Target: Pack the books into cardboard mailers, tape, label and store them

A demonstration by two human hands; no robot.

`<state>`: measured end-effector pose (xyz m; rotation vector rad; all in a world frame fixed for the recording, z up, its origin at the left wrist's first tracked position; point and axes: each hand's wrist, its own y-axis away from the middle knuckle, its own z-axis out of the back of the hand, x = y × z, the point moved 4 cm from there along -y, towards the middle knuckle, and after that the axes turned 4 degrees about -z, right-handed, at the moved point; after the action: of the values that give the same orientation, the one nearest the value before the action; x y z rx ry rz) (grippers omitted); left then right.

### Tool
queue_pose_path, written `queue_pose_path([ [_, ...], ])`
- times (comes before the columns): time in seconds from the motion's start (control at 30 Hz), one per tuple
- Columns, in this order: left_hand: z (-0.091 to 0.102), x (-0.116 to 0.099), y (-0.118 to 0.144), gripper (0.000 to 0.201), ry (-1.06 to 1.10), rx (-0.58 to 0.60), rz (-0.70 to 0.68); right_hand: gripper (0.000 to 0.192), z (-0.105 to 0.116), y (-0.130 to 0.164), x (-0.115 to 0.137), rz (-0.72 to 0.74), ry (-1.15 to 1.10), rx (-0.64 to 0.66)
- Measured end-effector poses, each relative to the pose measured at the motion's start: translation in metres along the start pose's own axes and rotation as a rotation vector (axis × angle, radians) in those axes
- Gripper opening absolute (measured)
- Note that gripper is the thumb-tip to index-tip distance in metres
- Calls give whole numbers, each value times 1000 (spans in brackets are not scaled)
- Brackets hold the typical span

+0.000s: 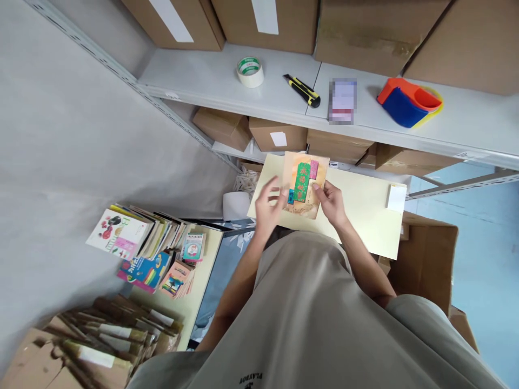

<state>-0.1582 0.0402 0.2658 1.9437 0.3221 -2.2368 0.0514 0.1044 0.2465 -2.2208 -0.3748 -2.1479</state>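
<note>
Book [305, 181] held near the middle of the frame, above a pale surface [365, 208]

The right hand [333, 202] grips the book by its right edge, thumb on the cover. The left hand [267, 210] is at the left edge, its grip loose and fingers parted; whether its thumb touches the cover is hard to tell. The cover faces the camera, with a green panel and a pink one.

To handle it well, I would keep the right thumb light and near the margin, so the cover does not crease. The left hand would do best to support the edge with flat fingers rather than pinch a corner. Keeping the book low over the surface would soften any slip.

The right hand's other fingers are largely hidden, and so is the back cover. The left fingers are slightly blurred. Fine print on the cover is too small to read. A flat item [343, 101] on the shelf [279, 62], upper right of centre, is pixelated beyond naming. Boxes [267, 24] along the top are cut off by the frame, and the shirt [308, 302] hides the surface's near edge.
</note>
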Motion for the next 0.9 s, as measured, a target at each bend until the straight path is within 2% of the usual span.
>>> queue_pose_path([
  [0.03, 9, 1, -5, 66, 36, 7, 39, 68, 3, 0, 2, -17, -38, 43],
  [0.1, 19, 3, -11, 72, 148, 92, 141, 67, 6, 1, 6, -58, -94, 100],
  [0.17, 19, 5, -11, 73, 243, 200, 233, 69, 6, 3, 7, -88, -112, 130],
  [0.23, 17, 6, -7, 71, 272, 247, 272, 71, 4, 3, 4, -105, -106, 152],
  [0.37, 12, 8, -1, 65, 251, 203, 252, 74, 7, -1, -7, -85, -34, 140],
  [0.43, 11, 8, 0, 63, 232, 149, 233, 79, 13, -2, -10, -44, 43, 36],
  [0.5, 11, 7, 0, 64, 186, 65, 195, 84, 18, 1, -8, 15, 131, -123],
  [0.57, 7, 5, 2, 63, 126, -21, 157, 84, 15, 9, -4, 55, 184, -218],
  [0.67, -10, 1, 12, 56, 56, -68, 127, 81, -8, 21, 0, 30, 158, -127],
  [0.77, -32, -1, 26, 49, 33, 3, 79, 76, -24, 27, 3, -10, 195, -81],
  [0.83, -37, 1, 32, 52, 65, 82, 48, 69, -19, 23, 4, -28, 217, -117],
  [0.9, -26, 6, 30, 57, 72, 72, 23, 68, -7, 17, 4, -44, 133, -113],
])
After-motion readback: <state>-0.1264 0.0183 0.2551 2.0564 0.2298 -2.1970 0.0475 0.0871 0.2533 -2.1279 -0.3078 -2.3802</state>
